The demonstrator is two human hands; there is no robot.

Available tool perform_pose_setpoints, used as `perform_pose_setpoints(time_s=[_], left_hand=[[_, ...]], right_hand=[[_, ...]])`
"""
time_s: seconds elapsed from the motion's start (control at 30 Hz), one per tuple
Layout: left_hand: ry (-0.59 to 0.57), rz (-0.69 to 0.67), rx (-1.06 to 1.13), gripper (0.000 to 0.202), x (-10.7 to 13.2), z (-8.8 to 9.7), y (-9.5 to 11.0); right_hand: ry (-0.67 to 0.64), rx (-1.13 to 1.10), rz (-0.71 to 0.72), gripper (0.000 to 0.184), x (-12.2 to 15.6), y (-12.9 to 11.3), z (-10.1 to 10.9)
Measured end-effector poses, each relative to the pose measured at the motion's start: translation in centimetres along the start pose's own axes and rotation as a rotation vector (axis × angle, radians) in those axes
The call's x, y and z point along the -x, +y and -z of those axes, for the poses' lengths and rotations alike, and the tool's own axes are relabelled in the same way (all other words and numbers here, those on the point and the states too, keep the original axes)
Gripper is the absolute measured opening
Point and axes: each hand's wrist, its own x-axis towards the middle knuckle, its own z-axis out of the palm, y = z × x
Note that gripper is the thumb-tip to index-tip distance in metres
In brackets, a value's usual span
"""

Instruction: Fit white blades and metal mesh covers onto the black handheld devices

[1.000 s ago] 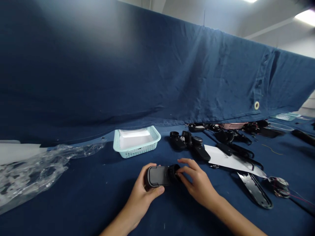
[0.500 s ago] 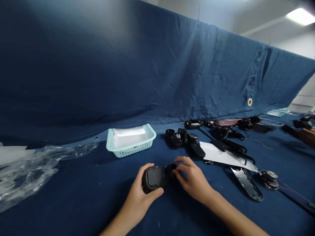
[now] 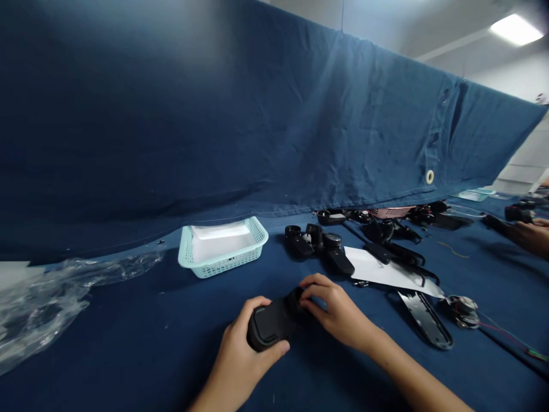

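My left hand (image 3: 245, 349) is wrapped round the wide end of a black plastic housing (image 3: 269, 324), thumb along the near side and fingers behind. The housing is held tilted above the blue cloth. At its far right end is a dark ring-like part, where my right hand (image 3: 332, 309) pinches with thumb and fingertips. Whether a small piece sits between those fingertips is hidden. Beyond my hands lie similar black housings (image 3: 341, 260) with round ends.
A pale green basket (image 3: 223, 264) lined with white stands beyond my hands. Clear plastic wrap (image 3: 51, 309) lies left. To the right are white paper (image 3: 369, 268), a long black shell (image 3: 429, 323) and a wired motor-like part (image 3: 464, 312). Another person's hand (image 3: 534, 236) shows far right.
The housing has turned slightly, its right end now higher and its left end lower. Both hands stay on it. The view has shifted a little.
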Motion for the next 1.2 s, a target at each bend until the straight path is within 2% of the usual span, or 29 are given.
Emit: perform_pose_setpoints(time_s=[0.17, 0.27, 0.33, 0.43, 0.53, 0.87, 1.2], left_hand=[[-0.016, -0.003, 0.016, 0.05, -0.1, 0.1, -0.4], [0.03, -0.019, -0.078, 0.048, -0.2, 0.1, -0.7], [0.11, -0.092, -0.217, 0.048, -0.2, 0.0, -1.1], [0.228, -0.271, -0.413, 0.054, -0.1, -0.2, -1.6], [0.281, -0.378, -0.549, 0.062, 0.0, -0.3, -1.8], [0.285, -0.471, -0.652, 0.06, 0.2, -0.4, -1.4], [0.229, -0.439, -0.632, 0.059, 0.8, -0.7, -1.7]], right_hand=[[-0.001, 0.006, -0.038, 0.012, -0.1, 0.4, 0.0], [0.01, 0.007, -0.056, 0.012, -0.1, 0.3, 0.0], [0.02, 0.004, -0.065, 0.011, -0.1, 0.2, -0.1], [0.033, -0.008, -0.071, 0.008, -0.1, 0.1, -0.2], [0.046, -0.013, -0.072, 0.008, 0.0, -0.1, -0.3], [0.064, 0.01, -0.095, 0.01, 0.0, -0.4, -0.3], [-0.029, 0.062, -0.077, 0.022, 0.5, -1.3, 0.0]])
